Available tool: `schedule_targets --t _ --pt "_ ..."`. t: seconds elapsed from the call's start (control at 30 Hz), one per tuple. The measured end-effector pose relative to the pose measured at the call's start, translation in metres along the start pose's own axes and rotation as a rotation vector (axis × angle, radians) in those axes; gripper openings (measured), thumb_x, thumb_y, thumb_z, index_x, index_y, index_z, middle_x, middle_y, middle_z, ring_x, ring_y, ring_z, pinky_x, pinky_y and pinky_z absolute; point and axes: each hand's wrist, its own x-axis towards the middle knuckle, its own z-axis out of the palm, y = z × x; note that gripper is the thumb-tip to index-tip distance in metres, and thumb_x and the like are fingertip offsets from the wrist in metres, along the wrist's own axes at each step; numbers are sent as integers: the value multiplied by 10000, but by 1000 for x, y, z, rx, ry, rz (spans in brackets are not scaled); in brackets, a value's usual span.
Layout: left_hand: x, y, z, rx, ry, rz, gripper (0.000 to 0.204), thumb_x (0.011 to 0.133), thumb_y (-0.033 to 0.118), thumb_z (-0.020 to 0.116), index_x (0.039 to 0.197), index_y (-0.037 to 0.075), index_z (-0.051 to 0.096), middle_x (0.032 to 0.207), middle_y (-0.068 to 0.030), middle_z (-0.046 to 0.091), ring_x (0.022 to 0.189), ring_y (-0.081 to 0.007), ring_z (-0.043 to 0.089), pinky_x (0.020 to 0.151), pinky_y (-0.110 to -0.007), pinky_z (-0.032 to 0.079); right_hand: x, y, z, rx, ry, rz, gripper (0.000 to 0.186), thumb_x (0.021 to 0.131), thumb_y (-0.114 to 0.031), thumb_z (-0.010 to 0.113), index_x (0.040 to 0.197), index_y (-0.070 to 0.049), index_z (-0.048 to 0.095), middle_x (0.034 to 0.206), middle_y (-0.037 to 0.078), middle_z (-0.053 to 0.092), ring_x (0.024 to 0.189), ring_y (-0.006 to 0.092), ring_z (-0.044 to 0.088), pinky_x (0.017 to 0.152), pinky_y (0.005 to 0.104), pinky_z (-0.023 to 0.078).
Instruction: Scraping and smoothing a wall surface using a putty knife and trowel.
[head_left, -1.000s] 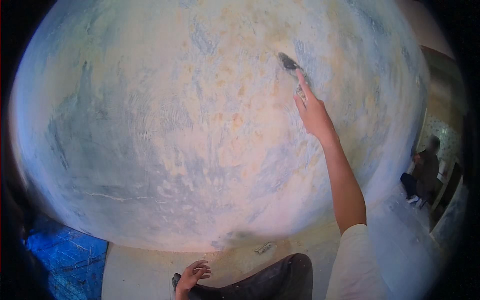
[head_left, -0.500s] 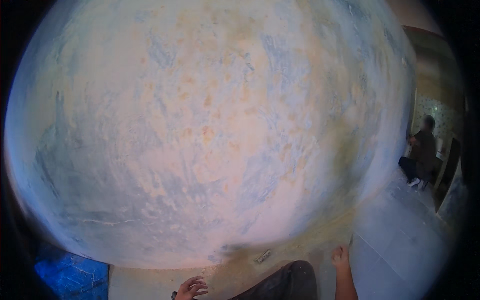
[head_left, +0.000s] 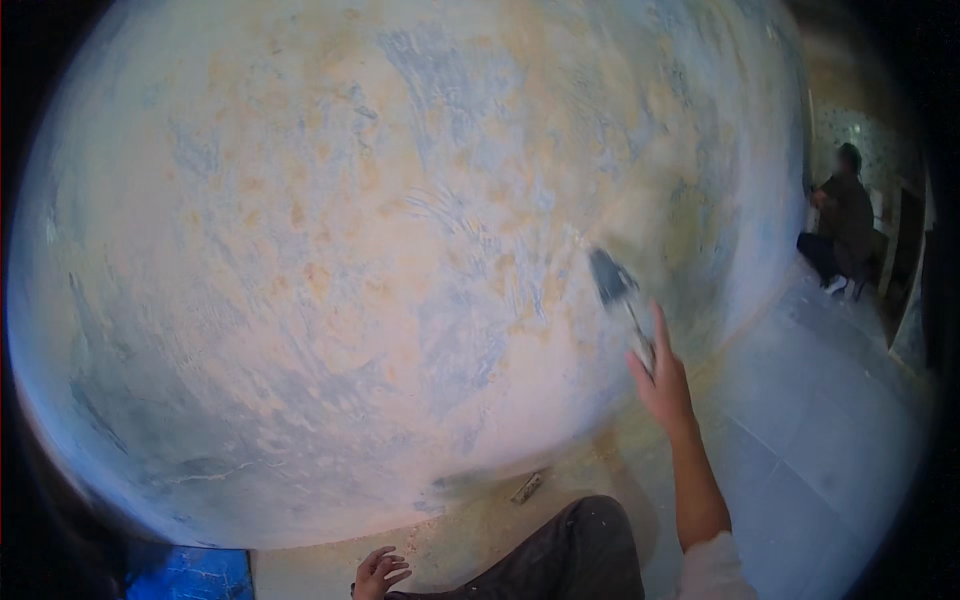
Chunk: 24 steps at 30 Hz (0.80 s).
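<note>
scraper back on the wall, lower down

the right hand (head_left: 662, 385) was wrapped around the handle of a flat-bladed metal scraper (head_left: 618, 297), index finger laid along it, with the dark blade pressed to the mottled blue-and-cream plastered wall (head_left: 400, 250). half a second earlier that arm had dropped almost out of view at the bottom edge; a second earlier the blade sat much higher on the wall (so this looked like a fresh stroke starting lower and further right). the left hand (head_left: 378, 572) rested loosely half open, holding nothing, by the dark-trousered knee (head_left: 570, 550), much as before. a small flat offcut (head_left: 527, 487) lay on the dusty floor (head_left: 800, 420) at the wall's foot. another person (head_left: 840, 225) crouched further along.
</note>
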Motion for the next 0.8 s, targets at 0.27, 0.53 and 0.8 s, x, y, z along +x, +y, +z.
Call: schedule_targets --t 0.27,0.53,0.8 --pt "61 181 22 989 -38 1001 292 821 -98 630 1086 26 637 1077 -131 677 960 -245 649 827 -330 509 130 -81 19 -7 103 -124 667 1027 -197 514 1594 -310 181 1204 257 653 1092 454 616 948 490 476" --pt "107 454 151 1518 460 1802 546 863 27 583 1400 103 519 1441 -150 489 1362 -361 445 1117 -472 364 145 -89 21 -137 37 -27 623 1043 -233 468 1583 -363 188 837 246 661 809 456 639 784 527 474" --pt "156 472 131 1642 725 1900 577 920 208 442 1491 133 453 1567 -110 387 1474 -282 323 1220 -462 221 147 -125 13 -6 -140 150 624 1045 -217 466 1584 -353 183 733 180 635 536 318 588 580 454 519"
